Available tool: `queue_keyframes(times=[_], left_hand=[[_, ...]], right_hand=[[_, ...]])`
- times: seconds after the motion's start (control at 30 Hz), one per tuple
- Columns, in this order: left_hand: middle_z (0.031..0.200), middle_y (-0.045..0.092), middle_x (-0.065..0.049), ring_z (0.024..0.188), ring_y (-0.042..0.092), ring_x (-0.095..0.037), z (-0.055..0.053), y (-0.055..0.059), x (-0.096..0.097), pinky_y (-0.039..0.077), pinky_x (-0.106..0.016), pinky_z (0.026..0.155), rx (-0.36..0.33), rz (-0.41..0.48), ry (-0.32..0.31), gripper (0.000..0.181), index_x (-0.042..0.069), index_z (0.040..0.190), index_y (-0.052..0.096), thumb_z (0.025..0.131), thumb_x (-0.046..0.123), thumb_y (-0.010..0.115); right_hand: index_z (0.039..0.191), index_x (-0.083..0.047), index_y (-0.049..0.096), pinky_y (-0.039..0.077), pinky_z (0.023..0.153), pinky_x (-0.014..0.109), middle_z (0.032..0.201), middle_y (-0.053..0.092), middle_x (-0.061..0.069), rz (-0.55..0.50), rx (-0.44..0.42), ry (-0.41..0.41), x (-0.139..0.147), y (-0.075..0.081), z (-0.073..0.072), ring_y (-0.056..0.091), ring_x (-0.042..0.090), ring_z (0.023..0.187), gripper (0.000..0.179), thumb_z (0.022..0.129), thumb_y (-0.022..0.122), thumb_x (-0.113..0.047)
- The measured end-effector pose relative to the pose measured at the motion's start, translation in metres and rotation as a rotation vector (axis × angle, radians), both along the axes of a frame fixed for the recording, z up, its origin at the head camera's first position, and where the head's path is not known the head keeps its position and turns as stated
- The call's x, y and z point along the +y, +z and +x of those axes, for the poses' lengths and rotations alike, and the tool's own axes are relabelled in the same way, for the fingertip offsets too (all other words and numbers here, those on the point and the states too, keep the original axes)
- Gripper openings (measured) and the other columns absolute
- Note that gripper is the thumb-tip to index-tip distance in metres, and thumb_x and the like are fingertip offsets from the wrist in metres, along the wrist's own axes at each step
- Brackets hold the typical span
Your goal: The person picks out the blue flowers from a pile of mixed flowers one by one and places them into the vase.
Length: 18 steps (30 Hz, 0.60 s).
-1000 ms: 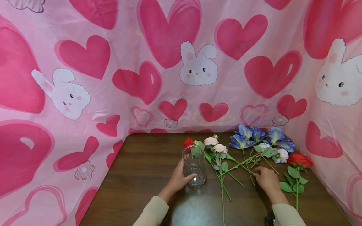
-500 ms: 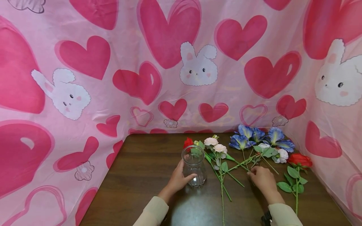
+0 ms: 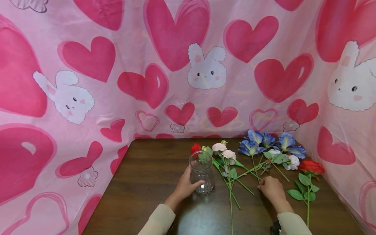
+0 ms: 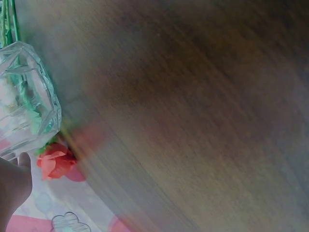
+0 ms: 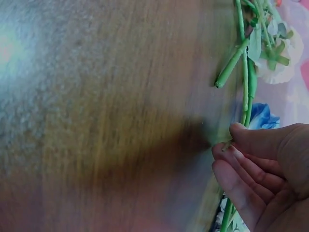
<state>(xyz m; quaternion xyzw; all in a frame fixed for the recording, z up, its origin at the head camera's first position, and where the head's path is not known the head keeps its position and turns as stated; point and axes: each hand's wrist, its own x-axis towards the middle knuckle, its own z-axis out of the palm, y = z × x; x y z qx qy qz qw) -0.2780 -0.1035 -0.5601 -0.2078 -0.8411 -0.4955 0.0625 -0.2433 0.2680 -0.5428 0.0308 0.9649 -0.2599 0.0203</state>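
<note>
My left hand (image 3: 184,186) grips a clear glass vase (image 3: 205,179), thumb across its front. The vase stands upright on the table. In the left wrist view, the vase (image 4: 52,104) fills the left edge, with part of the hand (image 4: 15,186) below it. To the right, my right hand (image 3: 274,190) pinches the lower end of a thin stem that runs up to a blue flower (image 3: 251,147). Seen from the right wrist, thumb and forefinger meet on the stem end (image 5: 226,145), and the other fingers curl loosely beneath.
Pale pink flowers (image 3: 228,154) on long stems lie between the hands. Behind the vase is a red flower (image 3: 195,148). More blue flowers (image 3: 286,140) and white ones (image 3: 293,162) lie at the back right, near a red rose (image 3: 312,166). A heart-printed cloth (image 3: 202,98) surrounds the table (image 3: 141,182).
My right hand has shifted left, then slightly toward me, and now pinches the blue flower's stem end. My left hand and the vase have stayed put.
</note>
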Motion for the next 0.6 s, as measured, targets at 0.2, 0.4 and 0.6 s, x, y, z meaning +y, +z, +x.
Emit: queue_keyframes(times=[0.2,0.4,0.6], left_hand=[[0.150,0.040,-0.006,0.135,0.039,-0.025,0.0005,-0.0001,0.0011,0.036,-0.052,0.105,0.024,-0.016,0.009,0.088,0.017,0.151,0.030,0.081,0.040,0.078],[0.150,0.040,-0.007,0.135,0.039,-0.025,0.0005,-0.0004,0.0022,0.036,-0.051,0.105,0.042,-0.023,0.024,0.088,0.016,0.151,0.032,0.081,0.038,0.079],[0.150,0.039,-0.006,0.135,0.038,-0.024,0.0007,-0.0001,0.0017,0.035,-0.051,0.105,0.029,-0.029,0.025,0.088,0.016,0.151,0.031,0.081,0.038,0.079]], right_hand=[[0.067,-0.008,0.064,0.036,0.054,0.034,0.060,0.051,-0.001,-0.028,-0.002,-0.017,-0.0009,-0.0028,0.0022,0.044,0.019,0.056,0.019,0.083,0.072,-0.005],[0.064,-0.009,0.060,0.036,0.054,0.034,0.059,0.050,-0.002,-0.029,0.031,-0.024,-0.0012,-0.0043,0.0048,0.044,0.019,0.056,0.022,0.082,0.070,-0.001],[0.068,-0.008,0.063,0.043,0.058,0.041,0.067,0.061,0.003,-0.009,0.053,-0.020,-0.0012,-0.0038,0.0049,0.051,0.020,0.060,0.016,0.081,0.068,0.000]])
